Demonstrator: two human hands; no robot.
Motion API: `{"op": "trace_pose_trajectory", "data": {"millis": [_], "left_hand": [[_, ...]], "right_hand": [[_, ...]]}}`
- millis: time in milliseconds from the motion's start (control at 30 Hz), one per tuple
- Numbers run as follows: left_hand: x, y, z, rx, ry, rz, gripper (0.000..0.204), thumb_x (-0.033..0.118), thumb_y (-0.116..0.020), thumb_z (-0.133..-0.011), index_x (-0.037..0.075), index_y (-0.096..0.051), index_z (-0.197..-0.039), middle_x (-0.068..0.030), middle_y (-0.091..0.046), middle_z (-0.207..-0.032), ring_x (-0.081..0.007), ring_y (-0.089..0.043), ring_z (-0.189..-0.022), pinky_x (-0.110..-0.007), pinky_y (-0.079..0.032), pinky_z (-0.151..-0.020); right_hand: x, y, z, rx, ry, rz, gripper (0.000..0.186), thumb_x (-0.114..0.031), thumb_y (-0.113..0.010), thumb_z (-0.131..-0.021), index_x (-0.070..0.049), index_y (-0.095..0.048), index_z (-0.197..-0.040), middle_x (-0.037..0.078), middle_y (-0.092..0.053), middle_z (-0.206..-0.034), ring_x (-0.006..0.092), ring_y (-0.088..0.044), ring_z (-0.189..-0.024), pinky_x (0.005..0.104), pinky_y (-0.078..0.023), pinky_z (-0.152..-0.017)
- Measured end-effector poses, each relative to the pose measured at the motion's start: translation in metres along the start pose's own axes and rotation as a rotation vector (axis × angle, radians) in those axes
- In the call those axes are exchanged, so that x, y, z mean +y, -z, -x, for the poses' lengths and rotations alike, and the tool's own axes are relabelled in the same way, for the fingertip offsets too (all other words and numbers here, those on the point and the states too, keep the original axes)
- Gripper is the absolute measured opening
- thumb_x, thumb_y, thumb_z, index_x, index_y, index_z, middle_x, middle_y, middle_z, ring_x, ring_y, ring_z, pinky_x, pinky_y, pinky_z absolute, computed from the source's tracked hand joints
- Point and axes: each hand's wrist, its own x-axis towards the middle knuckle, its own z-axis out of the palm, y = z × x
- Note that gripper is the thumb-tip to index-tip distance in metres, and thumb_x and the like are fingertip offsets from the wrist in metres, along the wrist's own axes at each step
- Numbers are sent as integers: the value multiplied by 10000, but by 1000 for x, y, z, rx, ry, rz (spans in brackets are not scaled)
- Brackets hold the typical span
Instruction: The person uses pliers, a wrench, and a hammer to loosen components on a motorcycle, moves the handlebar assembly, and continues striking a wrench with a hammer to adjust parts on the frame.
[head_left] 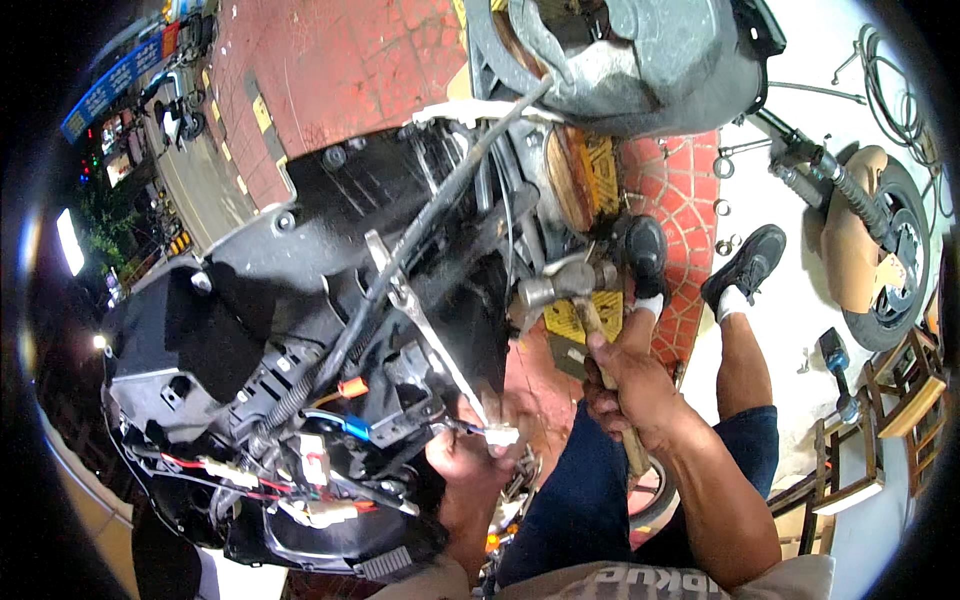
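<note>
My right hand grips the wooden handle of a hammer, whose steel head is raised beside the stripped black scooter body. My left hand is closed around the lower end of a long silver metal tool, beside a small white piece. The tool's upper part lies across the black frame near a long dark tube. Wires with white connectors, an orange connector and a blue one lie to the left of my left hand.
A grey plastic scooter part is at the top. On the white floor at right are a front wheel with forks, coiled cables, a blue power tool and wooden stools. A street with parked scooters is at upper left.
</note>
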Motion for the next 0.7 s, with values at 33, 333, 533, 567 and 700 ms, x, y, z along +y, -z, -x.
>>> {"op": "trace_pose_trajectory", "data": {"millis": [33,333,533,567,700], "left_hand": [[2,-4,-5,-47,39,69,398,504,-460,-961,116,-528,-903,-17,-520,-624,-133,-359,-425,-280,-327,-462],[10,-18,-5,-85,70,20,494,584,-419,-986,113,-548,-910,-14,-530,-623,-132,-376,-417,-279,-315,-461],[6,-20,-9,44,85,177,471,574,-441,-974,120,-526,-883,-28,-522,-625,-139,-359,-398,-279,-306,-420],[11,-27,-7,38,59,25,473,577,-439,-972,119,-524,-887,-28,-521,-624,-138,-355,-397,-279,-302,-418],[14,-13,-3,-25,64,11,538,636,-516,-920,102,-566,-975,-20,-521,-657,-144,-416,-458,-300,-348,-488]], "right_hand": [[-12,-7,5,-10,-36,-65,367,-442,-545,-1059,-94,-499,-953,12,-460,-638,116,-424,-441,285,-313,-368],[-27,25,10,114,-83,-119,523,-592,-478,-1053,-99,-539,-888,-25,-431,-589,65,-368,-418,241,-278,-346],[4,13,-23,536,343,-522,398,-479,-454,-1091,-106,-588,-1051,-5,-568,-807,117,-529,-626,311,-451,-584],[1,-1,-11,339,297,-477,395,-471,-477,-1087,-95,-594,-1060,10,-585,-840,129,-560,-682,331,-474,-638],[-35,-10,31,-238,-81,287,427,-455,-474,-1093,-107,-542,-855,15,-504,-655,116,-471,-539,308,-383,-442]]}}
